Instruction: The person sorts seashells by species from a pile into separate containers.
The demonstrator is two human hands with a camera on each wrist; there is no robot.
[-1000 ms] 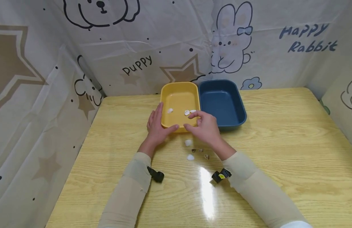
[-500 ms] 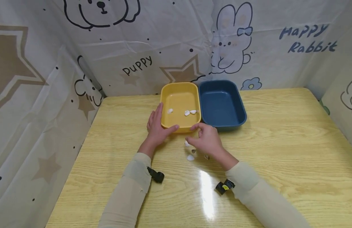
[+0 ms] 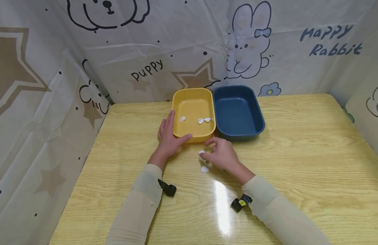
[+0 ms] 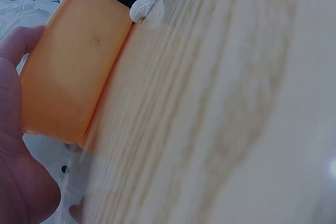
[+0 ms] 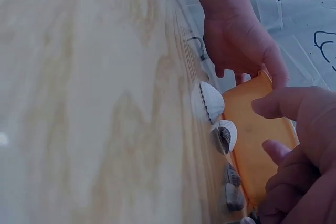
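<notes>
My left hand [image 3: 168,137] rests against the front left corner of a yellow plastic tray [image 3: 193,131], fingers along its side and thumb at the front rim. Over the seashells in front of that tray is my right hand [image 3: 222,154]. Its thumb and index finger stand apart with nothing visible between them; the other fingers are curled. One white seashell [image 3: 201,152] lies by the right thumb, partly covered. Another white seashell [image 3: 204,169] is closer to me. Small dark shells [image 5: 233,195] show in the right wrist view, mostly hidden by the hand in the head view.
Three white shells [image 3: 201,121] lie inside the yellow tray. A dark blue tray [image 3: 237,117] stands against its right side. Both are at the back of the wooden table [image 3: 299,153], before a printed cloth [image 3: 189,41].
My right hand has drawn back from above the yellow tray's front right corner toward me, down to the shells on the table. The left hand stays on the tray.
</notes>
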